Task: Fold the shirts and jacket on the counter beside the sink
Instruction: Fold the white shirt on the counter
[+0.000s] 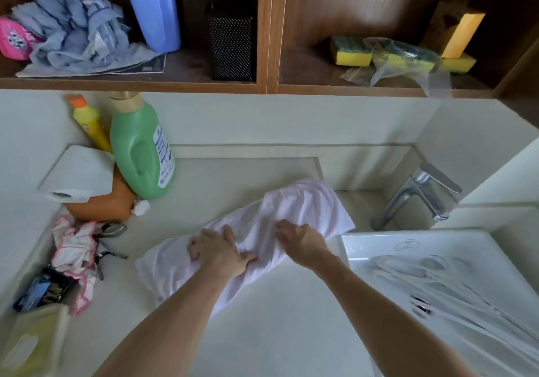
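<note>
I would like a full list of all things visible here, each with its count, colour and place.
garment: one, pale pink, counter centre
green bottle: one, green, counter back left
yellow bottle: one, yellow, behind green bottle
paper roll: one, white, left of green bottle
scissors: one, metal, counter left
pink-edged cloth: one, white, beside scissors
sink: one, white, right
tap: one, chrome, behind sink
hangers: several, white, in sink
sponges: several, yellow-green, right shelf
blue bottle: one, blue, left shelf
grey cloth: one, grey-blue, left shelf
mesh holder: one, black, left shelf
left grip: one, bare, pressed on garment
right grip: one, bare, fingers curled into garment
</note>
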`<state>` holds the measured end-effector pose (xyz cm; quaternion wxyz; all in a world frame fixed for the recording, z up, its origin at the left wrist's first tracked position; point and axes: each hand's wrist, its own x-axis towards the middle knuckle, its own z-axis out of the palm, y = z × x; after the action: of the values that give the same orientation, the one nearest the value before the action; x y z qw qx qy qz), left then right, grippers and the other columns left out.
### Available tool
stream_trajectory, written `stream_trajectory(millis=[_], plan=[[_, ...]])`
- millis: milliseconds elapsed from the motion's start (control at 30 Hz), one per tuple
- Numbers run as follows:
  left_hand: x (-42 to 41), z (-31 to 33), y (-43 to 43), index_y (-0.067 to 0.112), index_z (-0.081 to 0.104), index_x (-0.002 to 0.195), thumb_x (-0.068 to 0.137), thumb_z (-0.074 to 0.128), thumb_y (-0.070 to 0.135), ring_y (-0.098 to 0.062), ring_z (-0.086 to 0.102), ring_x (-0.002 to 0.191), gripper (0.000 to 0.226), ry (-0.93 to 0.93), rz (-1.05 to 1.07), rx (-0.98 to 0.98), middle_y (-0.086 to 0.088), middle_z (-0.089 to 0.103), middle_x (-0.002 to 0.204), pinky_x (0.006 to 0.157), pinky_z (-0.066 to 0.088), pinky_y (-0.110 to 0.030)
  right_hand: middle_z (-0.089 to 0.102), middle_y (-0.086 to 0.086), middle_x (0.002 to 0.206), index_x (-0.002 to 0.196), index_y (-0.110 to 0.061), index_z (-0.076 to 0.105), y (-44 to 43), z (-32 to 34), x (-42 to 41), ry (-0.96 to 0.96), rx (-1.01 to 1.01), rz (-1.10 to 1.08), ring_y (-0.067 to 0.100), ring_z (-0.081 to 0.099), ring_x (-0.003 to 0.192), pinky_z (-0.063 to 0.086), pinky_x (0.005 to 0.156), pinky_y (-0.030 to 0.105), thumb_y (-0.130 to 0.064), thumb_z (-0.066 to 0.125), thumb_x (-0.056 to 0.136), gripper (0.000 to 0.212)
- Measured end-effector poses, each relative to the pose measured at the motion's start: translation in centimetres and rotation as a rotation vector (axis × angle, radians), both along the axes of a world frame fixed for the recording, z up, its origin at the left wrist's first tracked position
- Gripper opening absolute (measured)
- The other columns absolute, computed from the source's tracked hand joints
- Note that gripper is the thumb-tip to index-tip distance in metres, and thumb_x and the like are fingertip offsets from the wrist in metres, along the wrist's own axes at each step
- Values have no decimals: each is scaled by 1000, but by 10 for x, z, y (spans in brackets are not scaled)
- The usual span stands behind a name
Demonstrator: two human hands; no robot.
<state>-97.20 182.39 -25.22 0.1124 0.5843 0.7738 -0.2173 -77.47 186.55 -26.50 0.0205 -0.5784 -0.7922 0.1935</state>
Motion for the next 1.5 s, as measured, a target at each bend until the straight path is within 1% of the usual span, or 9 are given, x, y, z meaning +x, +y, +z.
stream_trajectory(millis=[100,200,333,500,733,933,1233,1367,1500], plan=[[4,9,-7,26,53,138,88,25,82,-30,57,124,80,-189,-94,40,-9,58,139,98,48,-38,69,16,107,145,-43,20,-23,-4,-1,69,-204,-126,34,71,78,56,83,40,-58,36,98,53],[-1,12,-13,15,68,115,95,25,71,-29,70,100,73,-362,-44,-13,-13,73,109,90,52,-32,63,26,121,157,-29,9,-29,-11,5,115,-109,-261,42,64,105,49,91,40,-55,46,98,75],[-20,-10,-16,18,57,122,89,61,53,-36,56,118,48,-575,145,240,-14,54,123,100,45,-36,68,5,88,155,-29,20,-32,-4,11,500,-209,-420,21,66,78,47,66,21,-38,67,92,80],[-16,-21,-14,19,41,140,74,84,36,-26,64,110,81,-1100,469,354,-6,65,124,98,51,-39,66,3,80,146,-40,30,-35,-2,11,615,-301,-488,15,62,68,47,56,18,-30,68,89,69],[-18,-42,-25,16,47,138,73,84,31,-25,61,113,76,-1030,424,334,-6,63,128,96,48,-35,63,17,100,143,-27,35,-37,-8,22,413,-216,-416,35,64,81,56,72,38,-10,43,88,58],[-22,-29,-30,33,22,157,96,63,19,-10,38,140,75,-1167,252,346,4,40,153,105,31,-18,60,27,125,158,-25,2,-41,-16,15,254,-148,-314,44,62,106,48,89,39,-36,49,99,77],[-4,15,-27,22,50,145,90,62,-8,14,52,115,64,-1425,98,265,10,52,144,92,45,-12,37,-10,147,157,-38,8,-49,-4,25,979,-444,-346,7,46,131,45,103,25,-30,86,76,113],[-6,35,-19,17,53,142,85,65,-13,0,48,133,66,-1419,19,310,9,54,143,99,41,-10,37,-6,153,154,-45,9,-45,12,26,1328,-528,-400,9,58,124,55,96,34,-24,92,67,122],[-9,52,-12,19,56,140,83,66,-14,0,46,134,66,-1392,9,411,14,56,139,101,40,-10,34,-1,151,158,-36,9,-33,44,28,1110,-328,-338,17,51,128,53,85,14,-6,86,74,117]])
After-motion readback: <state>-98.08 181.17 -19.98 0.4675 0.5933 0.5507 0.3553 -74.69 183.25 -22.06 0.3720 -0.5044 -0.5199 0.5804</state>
